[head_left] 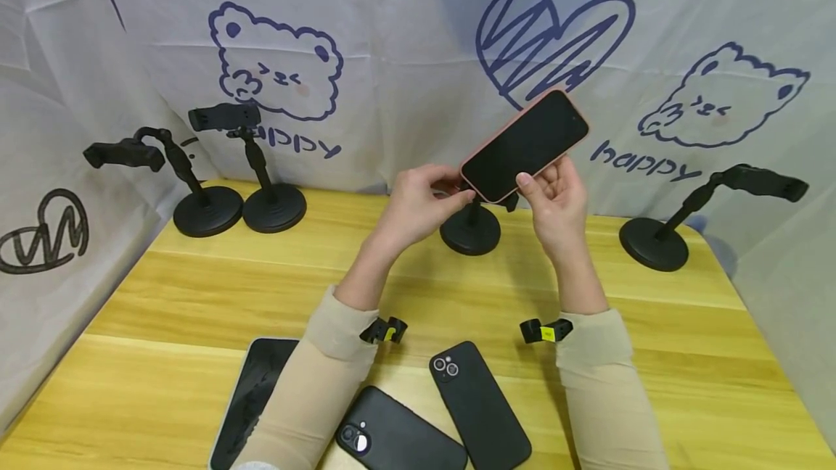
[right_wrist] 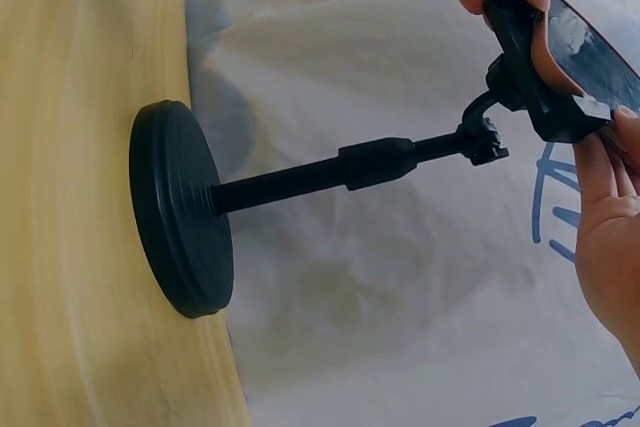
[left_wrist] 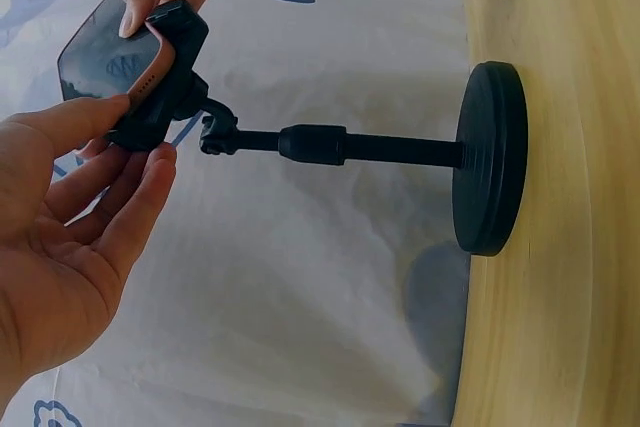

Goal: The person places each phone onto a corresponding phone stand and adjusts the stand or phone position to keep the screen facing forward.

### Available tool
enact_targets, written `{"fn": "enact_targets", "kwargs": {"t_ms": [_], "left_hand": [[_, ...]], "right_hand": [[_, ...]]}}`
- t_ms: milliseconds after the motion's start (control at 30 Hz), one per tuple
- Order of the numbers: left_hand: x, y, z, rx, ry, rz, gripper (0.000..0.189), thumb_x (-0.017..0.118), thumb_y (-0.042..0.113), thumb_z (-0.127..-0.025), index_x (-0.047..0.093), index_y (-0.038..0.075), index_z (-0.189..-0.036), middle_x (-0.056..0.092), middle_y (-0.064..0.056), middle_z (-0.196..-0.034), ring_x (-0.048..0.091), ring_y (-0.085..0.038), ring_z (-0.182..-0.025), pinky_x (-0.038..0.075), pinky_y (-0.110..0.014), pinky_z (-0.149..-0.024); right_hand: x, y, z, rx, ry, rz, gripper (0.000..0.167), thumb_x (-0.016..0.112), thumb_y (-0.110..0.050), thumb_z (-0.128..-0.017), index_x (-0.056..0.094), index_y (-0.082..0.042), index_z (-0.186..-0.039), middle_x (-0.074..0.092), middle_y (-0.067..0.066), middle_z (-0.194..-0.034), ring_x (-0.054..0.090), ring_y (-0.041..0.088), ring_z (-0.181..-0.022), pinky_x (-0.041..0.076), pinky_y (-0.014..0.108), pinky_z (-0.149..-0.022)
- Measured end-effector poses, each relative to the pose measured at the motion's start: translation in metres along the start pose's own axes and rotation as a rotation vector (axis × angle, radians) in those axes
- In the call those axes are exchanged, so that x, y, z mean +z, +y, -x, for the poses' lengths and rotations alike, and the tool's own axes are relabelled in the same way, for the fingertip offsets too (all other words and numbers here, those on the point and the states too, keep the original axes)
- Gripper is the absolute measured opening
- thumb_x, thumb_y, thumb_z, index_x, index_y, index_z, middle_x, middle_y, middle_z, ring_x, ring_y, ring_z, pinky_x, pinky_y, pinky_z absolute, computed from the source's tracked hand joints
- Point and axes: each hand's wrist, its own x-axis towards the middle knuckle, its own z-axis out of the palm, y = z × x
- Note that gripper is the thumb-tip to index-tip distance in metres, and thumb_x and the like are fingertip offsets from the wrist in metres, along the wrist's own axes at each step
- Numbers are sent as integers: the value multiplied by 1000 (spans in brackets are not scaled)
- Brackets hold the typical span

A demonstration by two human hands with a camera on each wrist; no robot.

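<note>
A smartphone (head_left: pixel 525 143) in a pink case is tilted, screen outward, against the clamp (left_wrist: pixel 160 77) of a black phone stand (head_left: pixel 470 231). At the phone's lower left end, my left hand (head_left: pixel 424 201) grips the clamp, its thumb by the phone's corner and its fingers behind. My right hand (head_left: pixel 560 201) holds the phone by its lower right edge, thumb on the front and fingers curled behind. In the right wrist view the clamp (right_wrist: pixel 540 77) lies along the phone's back, above the stand's round base (right_wrist: pixel 180 207).
Two more black phone stands (head_left: pixel 207 209) (head_left: pixel 274 205) stand at the back left, another stand (head_left: pixel 654 241) at the back right. Near the front lie a light-edged phone (head_left: pixel 251 390), partly under my left sleeve, and two black-cased phones (head_left: pixel 401 430) (head_left: pixel 483 405). A printed cloth (head_left: pixel 392 129) hangs behind the table.
</note>
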Motion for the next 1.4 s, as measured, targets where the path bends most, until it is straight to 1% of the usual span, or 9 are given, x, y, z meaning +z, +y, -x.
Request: {"fn": "enact_targets", "kwargs": {"t_ms": [100, 233, 400, 567, 833, 1100, 1267, 1400], "left_hand": [[-2, 0, 0, 6, 6, 5, 23, 80, 14, -93, 78, 5, -114, 76, -7, -105, 71, -16, -91, 60, -28, -84], [-5, 0, 1, 9, -3, 13, 24, 80, 13, -94, 78, 5, -115, 76, -7, -107, 72, -17, -92, 61, -28, -84], [-9, -2, 3, 5, -6, 25, 24, 79, 13, -94, 79, 5, -117, 75, -7, -109, 72, -17, -94, 61, -29, -84], [-14, -3, 3, -14, -13, 36, 25, 79, 14, -94, 78, 5, -117, 75, -8, -110, 72, -17, -95, 61, -31, -85], [-16, -3, 2, -14, -19, 35, 24, 78, 13, -95, 78, 4, -116, 74, -8, -110, 71, -17, -96, 61, -30, -86], [-18, -3, 1, 4, -16, 45, 25, 79, 13, -94, 78, 4, -117, 74, -8, -109, 71, -17, -96, 61, -29, -87], [-18, -4, 0, 6, -14, 59, 25, 80, 13, -94, 78, 3, -117, 75, -8, -109, 71, -17, -96, 60, -29, -88], [-18, -4, 0, 6, -19, 65, 25, 80, 13, -94, 78, 4, -117, 75, -8, -109, 71, -17, -95, 60, -28, -87]], "right_hand": [[0, 0, 0, -19, -8, 9, 37, 64, 11, -97, 58, 0, -132, 73, 5, -114, 73, 15, -100, 60, 26, -88], [-1, 0, -1, -30, -16, 10, 38, 64, 13, -97, 59, 1, -132, 73, 4, -112, 74, 14, -97, 61, 26, -86], [-1, 1, -1, -34, -30, 12, 39, 64, 14, -96, 59, 3, -133, 74, 5, -112, 74, 14, -97, 61, 26, -85], [-2, 0, -1, -35, -35, 61, 38, 66, 13, -95, 61, 3, -131, 74, 3, -111, 75, 13, -96, 61, 25, -85], [-4, -5, -2, -35, -43, 147, 34, 68, 9, -96, 64, -1, -128, 75, -2, -108, 75, 11, -93, 60, 24, -84], [-8, -11, -5, -20, -88, 209, 34, 68, 7, -97, 62, 1, -130, 75, -3, -109, 74, 11, -94, 60, 24, -85], [-11, -13, -7, -46, -128, 234, 37, 67, 9, -96, 61, 6, -132, 75, -2, -111, 74, 12, -92, 60, 23, -83], [-12, -17, -7, -53, -154, 301, 39, 68, 8, -96, 60, 6, -135, 74, -3, -115, 72, 12, -91, 60, 21, -83]]}}
